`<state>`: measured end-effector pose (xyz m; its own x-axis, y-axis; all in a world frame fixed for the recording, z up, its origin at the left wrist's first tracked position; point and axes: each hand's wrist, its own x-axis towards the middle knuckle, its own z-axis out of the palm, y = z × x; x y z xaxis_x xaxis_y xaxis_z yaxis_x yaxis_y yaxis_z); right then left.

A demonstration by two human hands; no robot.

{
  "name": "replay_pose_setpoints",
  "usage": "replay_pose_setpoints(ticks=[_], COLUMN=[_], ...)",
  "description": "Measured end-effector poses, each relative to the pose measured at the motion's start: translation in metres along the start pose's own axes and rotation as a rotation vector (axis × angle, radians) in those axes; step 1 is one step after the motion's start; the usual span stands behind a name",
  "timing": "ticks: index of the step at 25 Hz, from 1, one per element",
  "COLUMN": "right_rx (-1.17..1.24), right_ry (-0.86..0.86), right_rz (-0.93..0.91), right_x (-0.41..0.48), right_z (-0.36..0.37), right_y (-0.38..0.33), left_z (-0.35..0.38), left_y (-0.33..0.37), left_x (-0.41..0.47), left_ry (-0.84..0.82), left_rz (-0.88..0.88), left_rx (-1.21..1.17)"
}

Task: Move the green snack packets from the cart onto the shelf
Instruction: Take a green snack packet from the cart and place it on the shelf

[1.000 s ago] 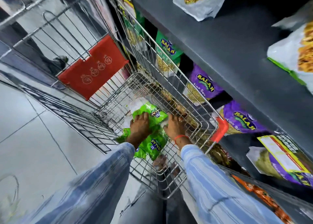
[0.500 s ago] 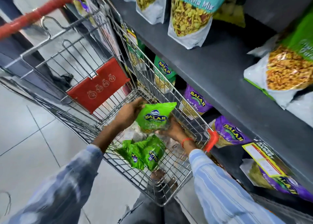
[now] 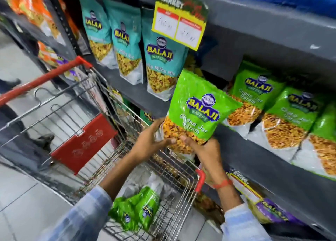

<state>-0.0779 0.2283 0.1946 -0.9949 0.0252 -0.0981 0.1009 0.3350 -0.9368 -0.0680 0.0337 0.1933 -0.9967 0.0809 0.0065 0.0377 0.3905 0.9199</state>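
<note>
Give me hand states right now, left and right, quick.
Left hand: closed on the lower left of the green snack packet.
Right hand: closed on the same packet's bottom edge.

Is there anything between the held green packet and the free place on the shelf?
Nothing visible. The packet is up at the shelf, and the gap behind it, between the teal bags and the green row, looks open.

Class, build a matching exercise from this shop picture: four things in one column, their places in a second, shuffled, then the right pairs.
Things
1. held green packet
2. spare green packets
3. teal packets
4. price card

Places
A. hanging from the upper shelf edge
B. lying in the cart
C. between the left hand and right hand
D. standing on the shelf, left of the green row

Pairs: 1-C, 2-B, 3-D, 4-A
</note>
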Motion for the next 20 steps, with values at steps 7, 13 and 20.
replay_pose_setpoints(ticks=[7, 13, 20], right_rx=[0.067, 0.009, -0.058], right_ry=[0.289, 0.361, 0.45], right_rz=[-0.043, -0.117, -0.323], right_x=[0.06, 0.093, 0.011], right_z=[-0.035, -0.043, -0.002], right_y=[-0.004, 0.031, 0.029], left_z=[0.049, 0.064, 0.036], left_y=[0.033, 0.038, 0.024], left_x=[0.109, 0.179, 0.084], left_ry=[0.01, -0.039, 0.21], left_rz=[0.039, 0.059, 0.029], left_rx=[0.029, 0.056, -0.119])
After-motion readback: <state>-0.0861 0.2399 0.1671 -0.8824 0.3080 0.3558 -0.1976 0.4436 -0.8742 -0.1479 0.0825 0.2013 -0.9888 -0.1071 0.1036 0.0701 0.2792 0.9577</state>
